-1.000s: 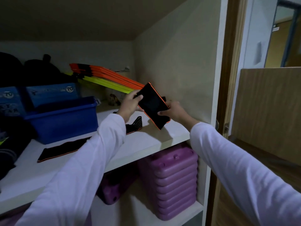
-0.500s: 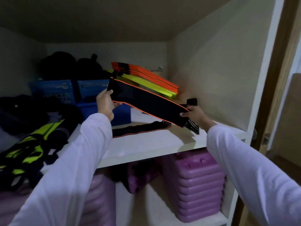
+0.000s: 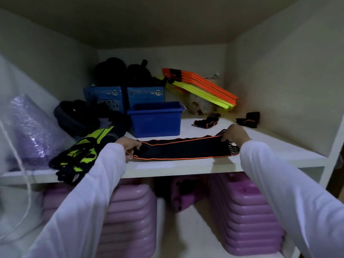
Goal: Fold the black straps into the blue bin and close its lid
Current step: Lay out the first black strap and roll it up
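A long black strap with orange edging [image 3: 183,148] lies stretched flat along the front of the white shelf [image 3: 167,167]. My left hand [image 3: 131,146] pinches its left end and my right hand [image 3: 233,134] pinches its striped right end. Just behind it stands the open blue bin [image 3: 155,121] with no lid on it. Two more black straps lie farther back on the right, one bunched with orange trim [image 3: 206,121] and one rolled up [image 3: 248,120] by the side wall.
Two blue boxes marked 70 [image 3: 123,95] and black gear stand at the back. Orange and yellow flat markers [image 3: 200,88] lean at the back right. Yellow-black bibs [image 3: 81,155] and a purple bag [image 3: 28,131] fill the left. Purple plastic steps [image 3: 243,215] sit below.
The strap, held folded in the air, was spread out between my hands and lowered flat onto the shelf front. My view swung left, off the doorway.
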A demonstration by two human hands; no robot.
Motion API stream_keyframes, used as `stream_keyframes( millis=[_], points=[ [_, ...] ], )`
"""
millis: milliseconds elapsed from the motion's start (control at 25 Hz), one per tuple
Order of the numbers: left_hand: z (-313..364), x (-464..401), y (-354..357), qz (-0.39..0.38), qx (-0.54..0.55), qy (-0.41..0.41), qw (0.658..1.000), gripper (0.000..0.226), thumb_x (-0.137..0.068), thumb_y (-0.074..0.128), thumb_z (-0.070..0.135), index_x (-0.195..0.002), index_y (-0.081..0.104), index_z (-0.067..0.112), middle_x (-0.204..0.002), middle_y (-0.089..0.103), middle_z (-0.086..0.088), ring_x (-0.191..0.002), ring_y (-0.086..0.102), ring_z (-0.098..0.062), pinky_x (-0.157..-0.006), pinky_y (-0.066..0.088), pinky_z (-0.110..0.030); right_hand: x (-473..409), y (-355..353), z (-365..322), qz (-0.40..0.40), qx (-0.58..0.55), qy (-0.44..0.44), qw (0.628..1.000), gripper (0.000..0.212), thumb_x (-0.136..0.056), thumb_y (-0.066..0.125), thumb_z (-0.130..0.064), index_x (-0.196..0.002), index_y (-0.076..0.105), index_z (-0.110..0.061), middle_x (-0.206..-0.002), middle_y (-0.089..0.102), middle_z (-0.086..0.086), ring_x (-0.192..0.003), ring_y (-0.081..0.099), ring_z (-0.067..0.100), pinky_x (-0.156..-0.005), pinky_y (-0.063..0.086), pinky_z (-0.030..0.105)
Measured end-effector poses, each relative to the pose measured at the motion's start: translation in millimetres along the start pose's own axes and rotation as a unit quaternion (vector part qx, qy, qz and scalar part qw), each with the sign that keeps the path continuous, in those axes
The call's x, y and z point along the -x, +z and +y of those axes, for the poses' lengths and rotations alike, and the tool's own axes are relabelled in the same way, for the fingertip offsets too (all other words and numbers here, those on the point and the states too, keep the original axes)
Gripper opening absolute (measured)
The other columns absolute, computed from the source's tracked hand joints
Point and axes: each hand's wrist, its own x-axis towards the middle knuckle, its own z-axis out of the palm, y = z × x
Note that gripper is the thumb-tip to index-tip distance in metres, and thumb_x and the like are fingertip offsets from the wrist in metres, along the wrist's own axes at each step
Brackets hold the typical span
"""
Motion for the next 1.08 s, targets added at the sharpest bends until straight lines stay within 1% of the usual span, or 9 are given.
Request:
stream_keyframes(
  millis=[120,280,360,440,520,600,640,920,1080],
  points=[
    [-4,6,-3,-0.031,-0.074,-0.040,0.996,0.029,-0.083,0.049,0.005,-0.057,0.038,0.006,-0.031,0.039,-0.007,-0.039,0.034,-0.017,-0.046,0.033,-0.020,6,16,-6,0.026,0.044,0.002,0.999,0.018,-0.081,0.065,-0.008,-0.098,0.060,-0.005,-0.110,0.062,0.015,-0.108,0.059,0.033,-0.092,0.044,0.039],
    [-8,6,-2,0.009,-0.105,-0.028,0.994,0.018,-0.085,0.048,0.001,-0.067,0.045,0.001,-0.061,0.044,-0.012,-0.051,0.038,-0.021,-0.051,0.034,-0.023,10,21,-3,0.041,0.063,0.008,0.997,0.027,-0.082,0.064,-0.023,-0.106,0.061,-0.010,-0.115,0.064,0.011,-0.110,0.057,0.031,-0.097,0.037,0.038],
    [-9,5,-1,0.016,-0.096,-0.025,0.995,0.009,-0.086,0.053,0.006,-0.085,0.051,-0.003,-0.067,0.046,-0.012,-0.052,0.040,-0.022,-0.050,0.036,-0.024,10,17,1,-0.014,0.038,0.016,0.999,0.035,-0.075,0.072,-0.038,-0.098,0.059,-0.015,-0.111,0.066,0.008,-0.108,0.059,0.029,-0.094,0.043,0.036],
    [-11,1,2,0.011,-0.090,-0.016,0.996,0.031,-0.087,0.060,0.015,-0.111,0.053,-0.004,-0.086,0.059,-0.017,-0.057,0.047,-0.024,-0.050,0.038,-0.026,10,17,3,-0.074,0.050,0.023,0.996,0.053,-0.068,0.076,-0.047,-0.106,0.058,-0.014,-0.117,0.064,0.008,-0.110,0.059,0.028,-0.094,0.046,0.035],
    [-11,-3,5,0.014,-0.096,-0.001,0.995,0.050,-0.085,0.065,0.019,-0.127,0.048,-0.004,-0.120,0.060,-0.021,-0.083,0.062,-0.030,-0.064,0.051,-0.034,9,21,0,-0.099,0.070,0.028,0.992,0.071,-0.068,0.077,-0.045,-0.125,0.054,-0.009,-0.126,0.059,0.010,-0.118,0.055,0.029,-0.100,0.045,0.037],
    [-10,-4,8,0.028,-0.109,-0.002,0.994,0.056,-0.084,0.067,0.019,-0.131,0.046,-0.003,-0.131,0.055,-0.022,-0.114,0.060,-0.035,-0.089,0.052,-0.040,12,23,-5,-0.113,0.085,0.031,0.989,0.072,-0.075,0.075,-0.037,-0.134,0.048,-0.006,-0.133,0.055,0.011,-0.123,0.051,0.029,-0.103,0.044,0.036],
    [-9,-4,9,0.029,-0.107,-0.002,0.994,0.057,-0.083,0.066,0.018,-0.132,0.045,-0.003,-0.132,0.054,-0.022,-0.119,0.057,-0.035,-0.091,0.051,-0.039,13,24,-8,-0.123,0.088,0.031,0.988,0.069,-0.079,0.072,-0.032,-0.136,0.045,-0.004,-0.136,0.053,0.012,-0.126,0.050,0.029,-0.103,0.043,0.036],
    [-5,-14,13,0.023,-0.003,-0.010,1.000,0.060,-0.076,0.062,0.007,-0.132,0.042,-0.003,-0.127,0.056,-0.023,-0.118,0.057,-0.038,-0.103,0.046,-0.046,7,25,-12,-0.139,0.028,0.042,0.989,0.049,-0.086,0.065,-0.015,-0.130,0.050,0.001,-0.124,0.057,0.019,-0.110,0.058,0.033,-0.098,0.049,0.040],
    [6,-23,10,0.083,0.045,0.031,0.995,0.051,-0.080,0.061,0.000,-0.128,0.046,-0.009,-0.122,0.058,-0.025,-0.099,0.057,-0.031,-0.090,0.051,-0.037,-5,10,-18,-0.112,-0.022,0.023,0.993,0.029,-0.084,0.066,-0.017,-0.106,0.057,-0.001,-0.100,0.054,0.015,-0.085,0.051,0.027,-0.066,0.045,0.032]
  ],
)
